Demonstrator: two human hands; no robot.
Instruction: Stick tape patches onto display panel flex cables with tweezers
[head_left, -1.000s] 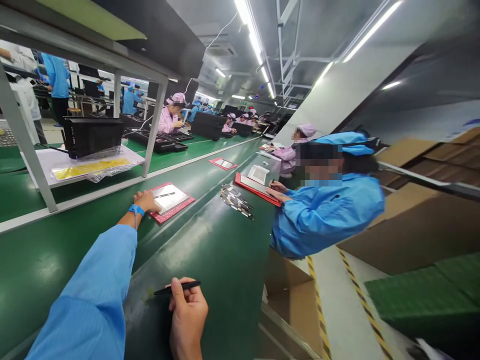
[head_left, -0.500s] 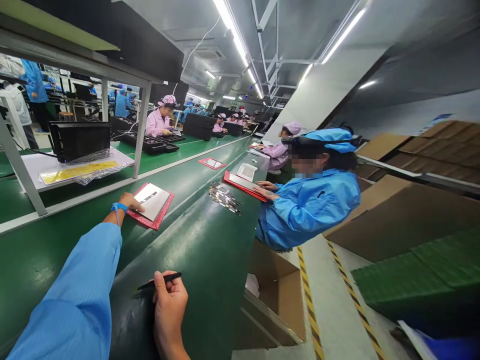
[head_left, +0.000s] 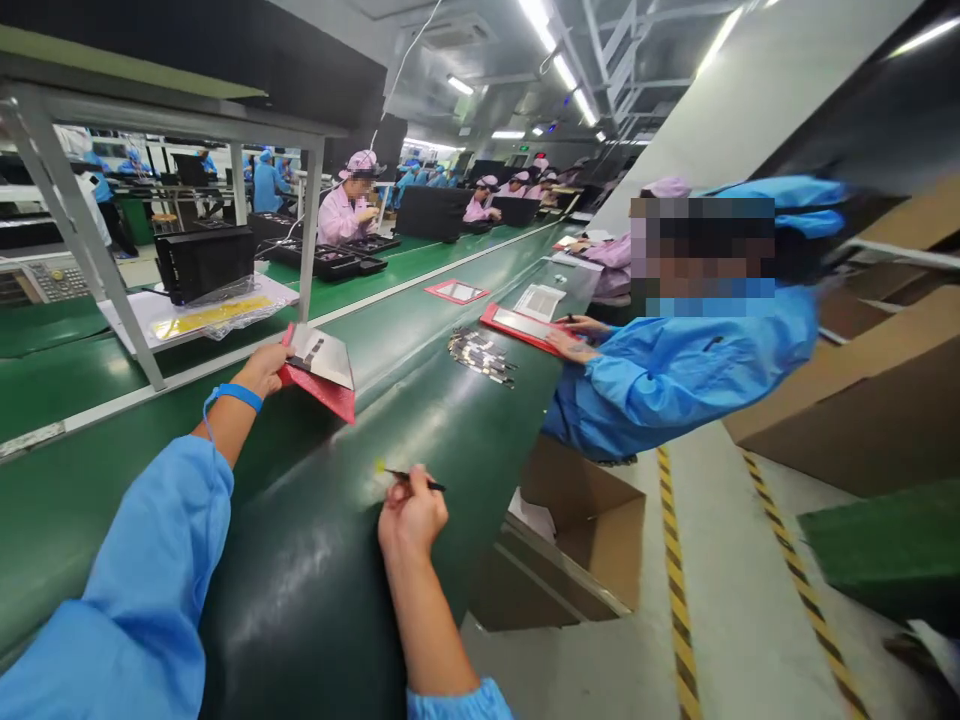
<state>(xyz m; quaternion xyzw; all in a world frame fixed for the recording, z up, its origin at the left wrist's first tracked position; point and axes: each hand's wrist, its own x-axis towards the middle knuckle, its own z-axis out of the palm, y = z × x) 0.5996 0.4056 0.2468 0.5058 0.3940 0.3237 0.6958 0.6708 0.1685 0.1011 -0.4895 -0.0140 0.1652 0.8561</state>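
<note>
My left hand is closed on the left edge of a flat grey panel and the red sheet beneath it. Both are tilted, their near side raised off the green bench. A dark strip lies across the panel's face. Nearer to me, my right hand pinches a slim black pointed tool, tweezers or a pen; I cannot tell which. A small yellow-green spot shows at its tip, too blurred to make out.
Several small strips lie in a pile on the green bench. A co-worker in blue handles a red-backed panel at the right. Another red-edged panel lies farther off. A shelf post stands left; a cardboard box is below.
The left hand has gripped the panel and red sheet, which now tilt up from the bench. My right hand has moved forward and right with the black tool. The view has shifted left.
</note>
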